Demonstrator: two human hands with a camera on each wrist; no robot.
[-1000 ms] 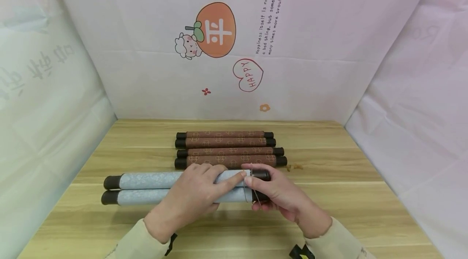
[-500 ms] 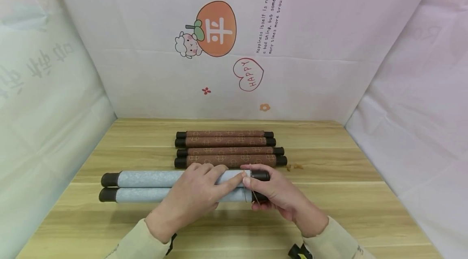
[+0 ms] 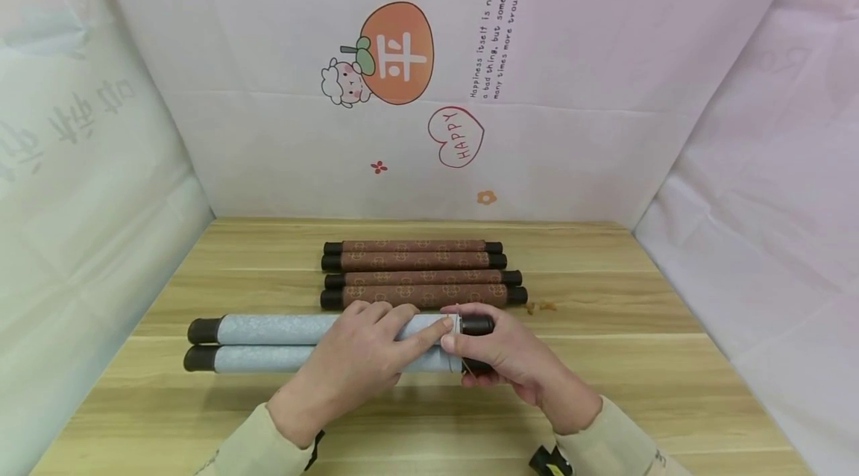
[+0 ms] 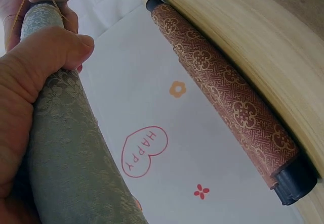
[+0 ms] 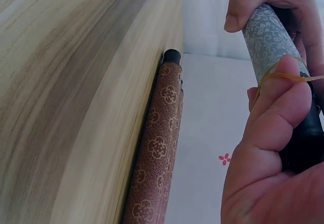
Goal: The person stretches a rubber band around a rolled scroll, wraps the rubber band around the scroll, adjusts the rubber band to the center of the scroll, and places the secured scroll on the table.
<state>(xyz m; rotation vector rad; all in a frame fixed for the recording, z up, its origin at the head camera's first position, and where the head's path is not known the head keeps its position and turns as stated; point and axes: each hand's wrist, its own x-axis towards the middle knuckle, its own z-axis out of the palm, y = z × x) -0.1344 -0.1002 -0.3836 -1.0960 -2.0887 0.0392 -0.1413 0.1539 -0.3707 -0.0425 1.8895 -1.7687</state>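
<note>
A light blue patterned scroll [image 3: 268, 330], rolled from both sides into two parallel rolls with black end knobs, lies crosswise in front of me, held just over the table. My left hand [image 3: 362, 345] grips it right of its middle, fingers over the top. At the right end is my right hand [image 3: 523, 353], its thumb and fingers around the rolls beside the black knobs. A thin yellowish rubber band [image 5: 283, 76] crosses that hand's fingertip in the right wrist view and loops round the scroll's end. The palm hides part of the knobs.
Two brown scrolls with gold motifs, a nearer one [image 3: 416, 295] and a farther one [image 3: 416, 261], lie parallel behind the blue one. Several loose rubber bands [image 3: 542, 307] sit right of them on the wooden table [image 3: 604, 401]. White printed cloth [image 3: 282, 155] walls the back and sides.
My right thumb has slid slightly left, and the rubber band has shifted left along the scroll's end. The blue scroll has moved a little left; my left hand keeps its grip.
</note>
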